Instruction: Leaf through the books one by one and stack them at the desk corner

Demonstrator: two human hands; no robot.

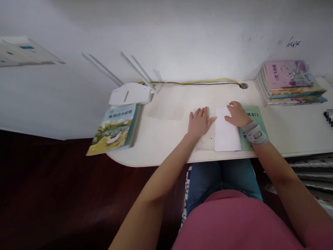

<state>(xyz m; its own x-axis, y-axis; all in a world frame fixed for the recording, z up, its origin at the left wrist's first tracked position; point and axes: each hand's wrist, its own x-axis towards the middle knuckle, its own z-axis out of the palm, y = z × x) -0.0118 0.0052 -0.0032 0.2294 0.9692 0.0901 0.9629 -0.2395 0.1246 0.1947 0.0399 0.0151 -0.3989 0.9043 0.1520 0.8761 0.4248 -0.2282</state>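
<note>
Paper: the white rectangular sheet point(227, 136) lay before me, long axis pointing away, over a thin green book point(256, 116).
Right hand point(236, 115): rested open on its far end.
Left hand point(199, 122): lay open, flat on the surface point(169, 139), beside its left edge.

Matt white paper sheet point(227, 133) (glossy green book point(253, 119) beneath), smooth desk point(166, 139)

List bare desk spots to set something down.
Widest: desk between the picture book and the left hand. Smaller: between the green book and the book stack. Crowded where the right hand rests on the white sheet; router fills back left.
</note>
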